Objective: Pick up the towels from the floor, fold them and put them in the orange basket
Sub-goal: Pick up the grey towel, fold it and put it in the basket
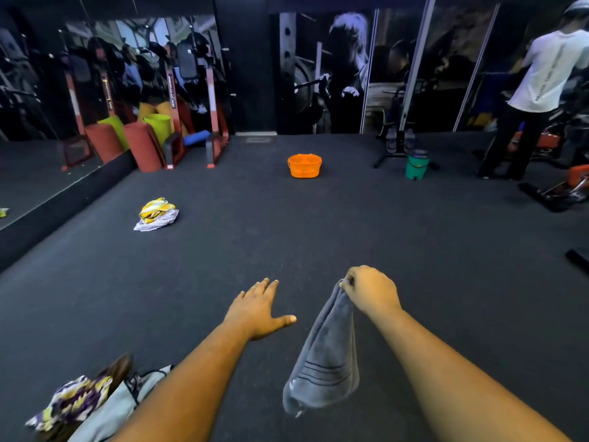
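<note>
My right hand (369,290) pinches one corner of a grey towel (325,358) with dark stripes, which hangs down above the dark floor. To its left my left hand (258,309) is flat with fingers spread and holds nothing. The orange basket (304,165) stands on the floor far ahead, in the middle. A heap of a yellow-and-white towel on a checked white one (156,213) lies on the floor at the left. A purple, yellow and white patterned cloth (71,401) lies at the bottom left beside a pale grey cloth (121,406).
A green bucket (417,165) stands right of the basket. A person in a white shirt (541,74) stands at the far right among gym machines. Rolled mats (143,145) and a red rack (213,122) are at the back left by a mirror wall.
</note>
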Demonstrator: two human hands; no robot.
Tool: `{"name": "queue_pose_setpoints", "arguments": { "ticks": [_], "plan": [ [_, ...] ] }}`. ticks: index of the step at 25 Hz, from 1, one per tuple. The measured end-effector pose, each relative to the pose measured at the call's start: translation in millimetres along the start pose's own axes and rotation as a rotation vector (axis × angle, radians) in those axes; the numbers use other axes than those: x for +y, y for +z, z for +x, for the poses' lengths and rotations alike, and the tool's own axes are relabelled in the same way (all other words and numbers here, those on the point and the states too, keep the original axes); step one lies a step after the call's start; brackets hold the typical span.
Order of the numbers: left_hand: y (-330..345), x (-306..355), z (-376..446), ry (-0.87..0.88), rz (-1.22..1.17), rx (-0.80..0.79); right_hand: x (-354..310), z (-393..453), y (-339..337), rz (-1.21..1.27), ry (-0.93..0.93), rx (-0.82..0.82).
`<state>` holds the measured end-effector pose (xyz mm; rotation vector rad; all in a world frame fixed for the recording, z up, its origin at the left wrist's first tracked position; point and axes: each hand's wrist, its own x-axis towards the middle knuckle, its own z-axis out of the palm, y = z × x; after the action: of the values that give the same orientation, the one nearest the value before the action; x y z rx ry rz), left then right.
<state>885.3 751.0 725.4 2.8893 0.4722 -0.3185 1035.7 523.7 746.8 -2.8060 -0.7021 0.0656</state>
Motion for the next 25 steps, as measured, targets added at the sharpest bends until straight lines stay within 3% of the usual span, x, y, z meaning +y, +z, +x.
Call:
{"name": "queue_pose_setpoints", "arguments": {
  "ticks": [2,4,9,25],
  "plan": [
    [-16,-3,35,-0.016,0.0,0.0,-1,37,-6,0.01,-0.02,-0.018],
    [-37,-11,114,-0.056,-0.047,0.019,-1,127,-8,0.013,-0.034,-0.035],
    [-61,-22,200,-0.029,-0.044,0.021,-5,224,-10,0.011,-0.051,-0.035],
    [-206,-143,619,0.05,-0.04,0.024,-42,656,-7,0.024,0.081,0.051]
  ]
}}
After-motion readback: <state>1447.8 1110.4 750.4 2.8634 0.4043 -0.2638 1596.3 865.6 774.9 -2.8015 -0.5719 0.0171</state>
